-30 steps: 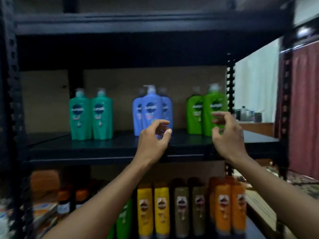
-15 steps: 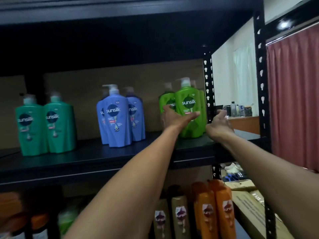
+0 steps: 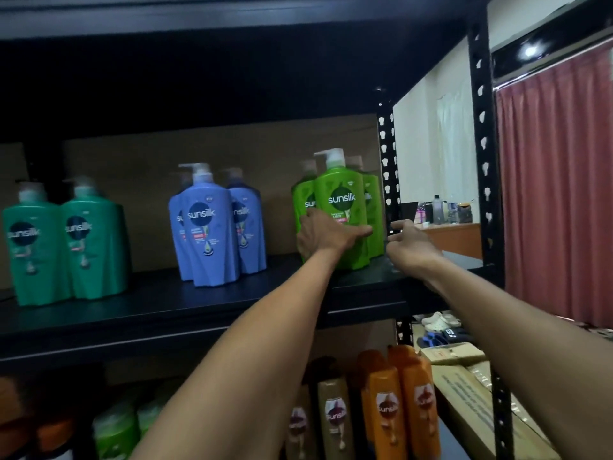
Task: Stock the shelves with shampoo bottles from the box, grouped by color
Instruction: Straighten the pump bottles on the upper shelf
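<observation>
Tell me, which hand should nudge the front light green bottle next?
Probably the left hand. It lies across the front of the light green bottle, while the right hand hangs beside the bottle by the shelf post and seems to touch nothing.

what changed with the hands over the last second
The left hand swung right from the blue bottles to the front green bottle and now rests on it, thumb across its front. The right hand shifted right, away from that bottle, toward the shelf post, holding nothing. The bottle groups stayed put.
</observation>
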{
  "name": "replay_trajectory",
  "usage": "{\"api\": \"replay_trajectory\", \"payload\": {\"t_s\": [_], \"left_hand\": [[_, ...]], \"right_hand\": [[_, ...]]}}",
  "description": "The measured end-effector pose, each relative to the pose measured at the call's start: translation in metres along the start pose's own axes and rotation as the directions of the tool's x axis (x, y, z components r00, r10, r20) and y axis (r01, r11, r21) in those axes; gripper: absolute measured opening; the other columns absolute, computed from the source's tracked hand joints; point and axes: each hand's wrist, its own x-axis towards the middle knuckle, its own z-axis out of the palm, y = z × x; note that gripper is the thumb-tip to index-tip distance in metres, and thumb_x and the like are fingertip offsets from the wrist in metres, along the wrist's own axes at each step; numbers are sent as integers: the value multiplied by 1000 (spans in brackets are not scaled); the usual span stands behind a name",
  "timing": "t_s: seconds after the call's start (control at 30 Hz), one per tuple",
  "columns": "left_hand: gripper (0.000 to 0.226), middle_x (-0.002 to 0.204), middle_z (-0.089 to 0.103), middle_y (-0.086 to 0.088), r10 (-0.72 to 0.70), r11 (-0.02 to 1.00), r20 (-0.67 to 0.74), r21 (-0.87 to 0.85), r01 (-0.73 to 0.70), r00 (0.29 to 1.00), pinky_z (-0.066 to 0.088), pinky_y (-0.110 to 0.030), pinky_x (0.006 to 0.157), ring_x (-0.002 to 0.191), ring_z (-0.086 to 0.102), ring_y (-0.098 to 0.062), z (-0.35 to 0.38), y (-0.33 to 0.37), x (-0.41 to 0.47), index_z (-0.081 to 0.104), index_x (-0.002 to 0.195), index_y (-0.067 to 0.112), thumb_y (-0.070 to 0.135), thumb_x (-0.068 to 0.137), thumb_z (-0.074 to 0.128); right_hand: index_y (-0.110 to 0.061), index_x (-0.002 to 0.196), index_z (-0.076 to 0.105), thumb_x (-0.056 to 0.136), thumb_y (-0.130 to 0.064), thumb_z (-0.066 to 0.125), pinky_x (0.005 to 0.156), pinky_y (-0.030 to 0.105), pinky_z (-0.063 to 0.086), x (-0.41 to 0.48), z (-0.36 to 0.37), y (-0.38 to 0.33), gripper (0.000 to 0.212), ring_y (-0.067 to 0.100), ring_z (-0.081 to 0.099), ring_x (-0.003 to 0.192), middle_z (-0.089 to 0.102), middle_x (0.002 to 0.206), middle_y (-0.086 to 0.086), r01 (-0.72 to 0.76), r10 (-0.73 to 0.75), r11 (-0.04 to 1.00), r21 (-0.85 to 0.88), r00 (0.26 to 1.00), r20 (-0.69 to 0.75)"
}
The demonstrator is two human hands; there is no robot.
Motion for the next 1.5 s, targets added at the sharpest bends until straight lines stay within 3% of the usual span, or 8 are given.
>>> {"api": "replay_trajectory", "payload": {"t_s": [0.3, 0.63, 0.73, 1.0, 1.1, 1.2, 1.33, 1.5], "left_hand": [[64, 83, 74, 10, 83, 996, -22, 17, -83, 996, 63, -35, 73, 77, 71, -11, -121, -66, -32, 73, 88, 26, 74, 47, 82], [65, 93, 72, 6, -10, 992, -114, 124, 24, 993, 45, -24, 59, 88, 69, -19, -191, -113, -30, 72, 98, 24, 71, 54, 83], [96, 118, 63, -3, 49, 992, -199, 123, -25, 979, 56, -33, 86, 113, 63, -25, -183, -116, -33, 61, 125, 19, 77, 52, 83], [63, 118, 55, -5, 688, 720, -375, 245, -649, 621, 41, -32, 97, 109, 47, -23, -124, -49, -62, 59, 126, 13, 49, 78, 79], [62, 122, 56, -4, 493, 870, -188, 75, -488, 849, 43, -39, 104, 116, 51, -25, -73, -33, -30, 56, 129, 16, 43, 79, 81], [89, 140, 49, -12, 199, 978, -32, -51, -200, 979, 33, -40, 117, 135, 44, -33, -33, -35, 13, 43, 141, 11, 47, 73, 88], [127, 157, 34, -16, -39, 972, 108, -227, 63, 993, 33, -37, 117, 147, 34, -32, -8, -48, 55, 17, 155, 5, 43, 63, 97], [126, 137, 61, -2, -32, 914, 318, -375, 157, 948, 56, -39, 100, 117, 64, -19, 10, -83, 83, 37, 146, 11, 47, 45, 103]], "right_hand": [[-48, 141, 42, 95, -47, 50, 100, 45, 48, -28, 17, -18, 46, 29, 54, 126, 54, 147, -2, 182, -122, 870, -458, 980, 158], [-43, 145, 39, 91, -54, 54, 100, 48, 49, -38, 9, -26, 57, 30, 52, 129, 51, 150, 2, 155, -65, 862, -482, 978, 198], [-31, 150, 34, 88, -53, 61, 99, 47, 49, -29, 11, -23, 72, 32, 51, 129, 49, 148, 7, 75, -9, 884, -462, 990, 143], [-8, 151, 23, 67, -53, 86, 84, 42, 53, 29, 16, -8, 114, 32, 60, 101, 58, 116, 11, -125, 142, 986, -112, 978, 151], [-8, 144, 24, 54, -53, 89, 55, 32, 42, 65, 21, 16, 120, 15, 44, 65, 54, 91, 4, -156, 142, 984, 87, 978, 152], [-12, 153, 21, 53, -54, 91, 81, 40, 52, 80, 19, 19, 129, 25, 59, 93, 54, 138, 16, -162, 136, 951, 262, 984, 114], [-13, 149, 36, 40, -51, 101, 111, 47, 43, 100, 21, 24, 132, 29, 58, 125, 56, 145, 10, -144, 84, 927, 345, 979, 184], [-18, 133, 47, 61, -35, 94, 74, 28, 45, 102, 26, 12, 88, 15, 64, 104, 67, 121, 1, -98, -49, 882, 460, 953, 297]]}}
